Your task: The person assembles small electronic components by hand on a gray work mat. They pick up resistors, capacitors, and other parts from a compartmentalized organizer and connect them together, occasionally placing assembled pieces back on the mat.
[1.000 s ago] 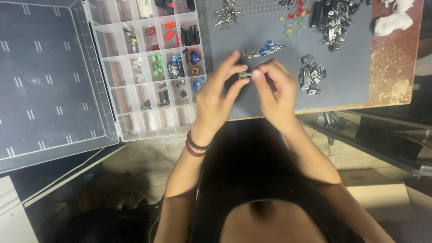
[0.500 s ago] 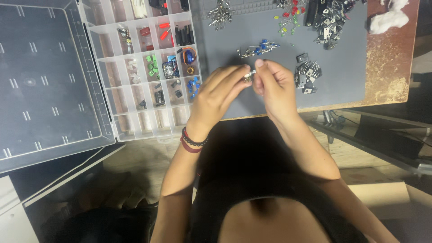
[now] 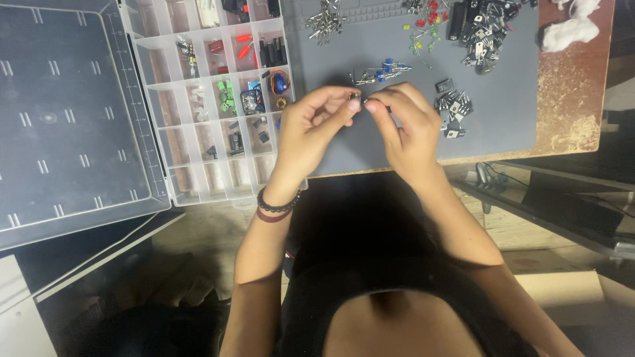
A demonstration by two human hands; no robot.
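Small component (image 3: 357, 99) between hands, beside compartment box (image 3: 211, 99).

The small part (image 3: 357, 100) is pinched between the fingertips of the left hand (image 3: 311, 132) and the right hand (image 3: 407, 129), above the near half of the grey mat (image 3: 397, 39). It looks dark with a metallic shine, perhaps an electronic component; most of it is hidden by the fingers.
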